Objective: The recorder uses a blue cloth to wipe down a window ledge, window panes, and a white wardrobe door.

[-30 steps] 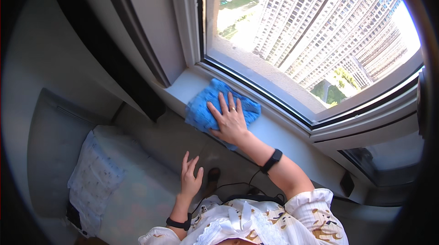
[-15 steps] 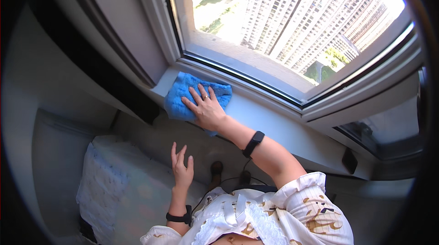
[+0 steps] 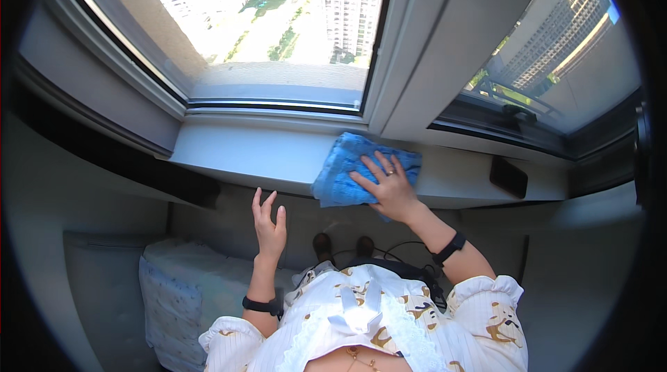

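Note:
A folded blue cloth (image 3: 339, 176) lies on the white windowsill (image 3: 243, 152), part of it hanging over the front edge. My right hand (image 3: 392, 191) rests flat on top of the cloth, fingers spread and pressing it down; a ring and a black wristband show on that arm. My left hand (image 3: 269, 225) is raised in the air just before the sill, its fingers apart and nothing in it. Whatever part of the cloth lies beneath the right palm is hidden.
A dark, flat, phone-like object (image 3: 508, 177) lies at the sill's right end. Above the sill stand a window frame (image 3: 410, 45) and a dark-framed right pane (image 3: 511, 122). Below left is a large covered bundle (image 3: 170, 295). A cable (image 3: 406, 243) runs near my feet.
My right hand and the cloth have moved right along the sill, from its left end to about the middle. The view has turned, and my left hand stays raised.

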{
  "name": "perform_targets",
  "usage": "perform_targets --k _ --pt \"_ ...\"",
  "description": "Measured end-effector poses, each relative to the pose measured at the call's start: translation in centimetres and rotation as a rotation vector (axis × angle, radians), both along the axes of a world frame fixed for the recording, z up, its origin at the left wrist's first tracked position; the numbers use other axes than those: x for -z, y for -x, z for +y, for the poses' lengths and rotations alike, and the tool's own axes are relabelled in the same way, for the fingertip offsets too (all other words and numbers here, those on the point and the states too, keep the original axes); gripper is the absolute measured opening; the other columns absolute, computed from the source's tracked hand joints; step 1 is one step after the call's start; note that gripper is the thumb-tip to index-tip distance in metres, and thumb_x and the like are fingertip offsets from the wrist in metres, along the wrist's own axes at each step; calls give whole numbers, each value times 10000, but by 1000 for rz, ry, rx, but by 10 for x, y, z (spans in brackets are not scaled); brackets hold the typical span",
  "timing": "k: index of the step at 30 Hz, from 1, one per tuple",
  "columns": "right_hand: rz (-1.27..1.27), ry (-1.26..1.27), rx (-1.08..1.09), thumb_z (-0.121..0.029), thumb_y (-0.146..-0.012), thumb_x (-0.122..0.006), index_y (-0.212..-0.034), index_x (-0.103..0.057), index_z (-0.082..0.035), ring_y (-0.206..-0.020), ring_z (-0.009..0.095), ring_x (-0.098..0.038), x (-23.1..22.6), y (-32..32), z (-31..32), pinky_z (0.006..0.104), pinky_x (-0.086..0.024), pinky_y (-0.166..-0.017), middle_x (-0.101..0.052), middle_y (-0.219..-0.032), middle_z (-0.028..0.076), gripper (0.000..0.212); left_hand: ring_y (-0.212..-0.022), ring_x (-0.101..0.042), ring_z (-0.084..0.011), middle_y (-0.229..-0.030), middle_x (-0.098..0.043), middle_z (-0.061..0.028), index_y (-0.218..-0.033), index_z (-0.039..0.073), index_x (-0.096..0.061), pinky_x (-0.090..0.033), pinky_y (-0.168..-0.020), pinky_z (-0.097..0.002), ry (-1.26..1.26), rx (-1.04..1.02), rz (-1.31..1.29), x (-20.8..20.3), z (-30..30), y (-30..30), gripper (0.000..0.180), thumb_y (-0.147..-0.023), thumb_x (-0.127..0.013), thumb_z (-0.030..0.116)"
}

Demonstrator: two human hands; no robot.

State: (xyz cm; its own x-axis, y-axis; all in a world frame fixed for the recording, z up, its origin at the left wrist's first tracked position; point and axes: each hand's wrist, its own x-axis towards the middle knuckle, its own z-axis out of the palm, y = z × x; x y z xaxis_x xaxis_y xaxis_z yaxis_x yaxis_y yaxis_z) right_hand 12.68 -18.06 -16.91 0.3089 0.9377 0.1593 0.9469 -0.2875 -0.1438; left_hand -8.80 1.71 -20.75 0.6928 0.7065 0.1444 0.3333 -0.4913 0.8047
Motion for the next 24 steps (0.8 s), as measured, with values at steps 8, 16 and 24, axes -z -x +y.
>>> perform_targets --k 8,16,24 --pt "-66 -9 278 -187 -582 -738 -1199 -536 -232 -1225 341 -366 -4 -33 -134 515 -273 -1004 -431 -1314 93 651 -1227 -369 -371 -1371 -308 -215 -1181 17 -530 -335 -989 -416 -11 40 0 -2 -27 -11 342 -866 -535 151" --pt "-137 -148 282 -83 -576 -646 -1137 -587 -176 -1168 358 -411 11 -13 -103 488 -313 -937 -488 -1262 128 572 -1115 -482 -309 -1368 -308 -203 -1173 0 -526 -405 -922 -367 24 -104 14 0 -42 32 332 -860 -532 108" --pt "-190 -280 52 -97 -743 -533 -1139 -584 -156 -1112 348 -478 23 23 45 474 -329 -928 -529 -1212 161 404 -1010 -531 -268 -1363 -308 -199 -1175 -5 -521 -427 -890 -355 -7 -133 -36 -2 -55 27 329 -865 -532 105"
